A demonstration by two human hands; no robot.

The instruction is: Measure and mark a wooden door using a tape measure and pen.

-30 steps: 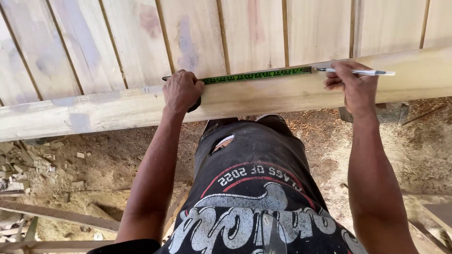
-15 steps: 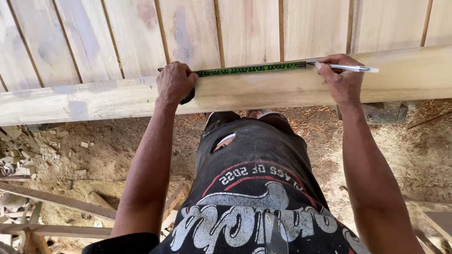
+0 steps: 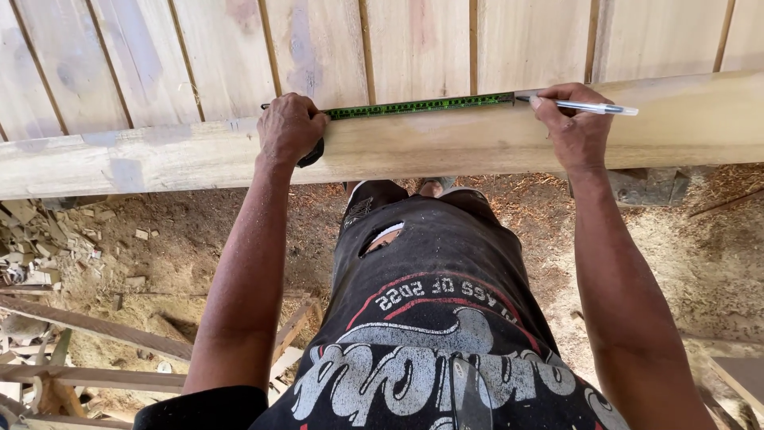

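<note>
Since earlier frame: both hands shifted slightly left along beam, pen tip drawn in closer to tape end. Wood offcuts (image 3: 48, 239) on dirt floor at far left. Left hand (image 3: 290, 127) fingers closed, pressing tape measure case onto wooden beam (image 3: 446, 147). Green tape measure (image 3: 422, 104) stretched rightward along beam's top edge. Right hand (image 3: 574, 127) fingers gripping white pen (image 3: 589, 107), tip touching beam at tape's end. Plank wall (image 3: 398, 48) behind beam.

So the tape measure (image 3: 422, 105) lies along the top of the beam (image 3: 446, 143), stretched between both hands. Left hand (image 3: 290, 127) presses its case end, right hand (image 3: 574, 127) sits at the far end, pen (image 3: 585, 107) in its fingers (image 3: 549, 107), tip touching the tape's end. Plank wall (image 3: 398, 48) just beyond the fingertips.
</note>
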